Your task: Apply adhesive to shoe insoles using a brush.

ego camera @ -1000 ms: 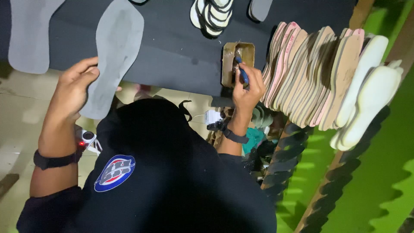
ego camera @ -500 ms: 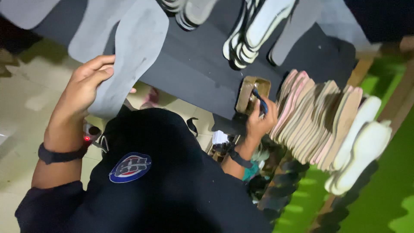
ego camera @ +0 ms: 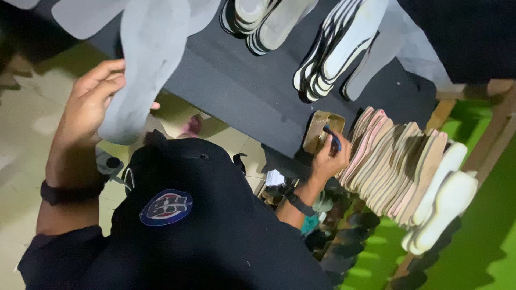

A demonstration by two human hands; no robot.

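A brush-loading step appears to be in hand: the right hand point(ego camera: 329, 158) is clenched around a small dark-handled brush point(ego camera: 332, 138), whose tip is dipped into a small brownish tin point(ego camera: 321, 130) set at the near edge of the dark worktable point(ego camera: 236, 91). What the tin contains cannot be made out in this dim view, though an adhesive seems likely. The left hand point(ego camera: 94, 104) is closed on the heel end of a grey insole point(ego camera: 142, 64), fingers on top and thumb underneath, and the insole is held flat, its heel overhanging the table's near edge. The insole and the brush are well apart, at opposite sides of the person's dark cap point(ego camera: 183, 209), which fills the lower middle of the view. The next move is judged to call for the loaded brush to be carried across to the held insole and drawn over its face, while the sole is kept steady under the left hand. Just right of the tin, a row of tan and pink soles point(ego camera: 392, 166) is stood on edge, and bundles of black-and-white soles point(ego camera: 333, 48) are laid further back on the table.
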